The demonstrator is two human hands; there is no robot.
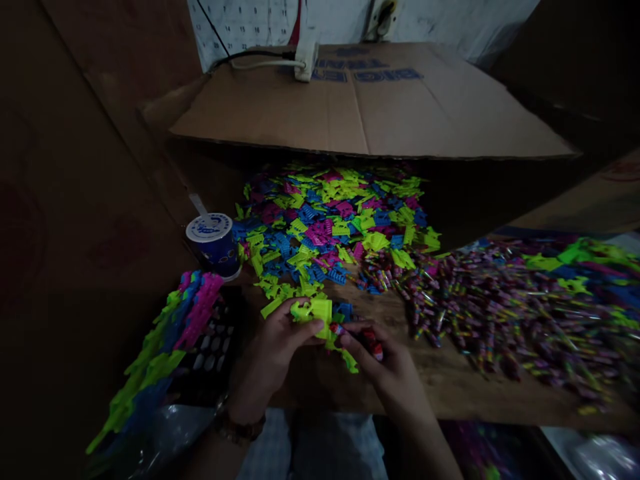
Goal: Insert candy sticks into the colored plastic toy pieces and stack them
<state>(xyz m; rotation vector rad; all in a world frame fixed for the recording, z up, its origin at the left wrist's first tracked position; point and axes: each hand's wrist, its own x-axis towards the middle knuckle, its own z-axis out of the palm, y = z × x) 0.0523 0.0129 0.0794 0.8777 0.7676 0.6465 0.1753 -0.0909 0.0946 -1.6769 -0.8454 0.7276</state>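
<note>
My left hand (285, 337) is closed on a yellow-green plastic toy piece (319, 311), thumb across its front, above the near edge of the wooden table. Close beside it, my right hand (383, 363) grips small red-ended tubes (373, 343) that look like wrapped candy. One tube's tip points at the lower right edge of the yellow-green piece. Another yellow-green piece (349, 360) hangs just below, between the hands; what holds it is hidden. Ahead lies a heap of flat yellow, blue and pink plastic pieces (320, 230).
Many similar tubes (480, 313) cover the table (400, 393) on the right. A cardboard box (450, 113) overhangs the heap. On the left stand a lidded blue cup (213, 247) and a row of stacked plastic pieces (165, 347) on a black tray-like thing (213, 350).
</note>
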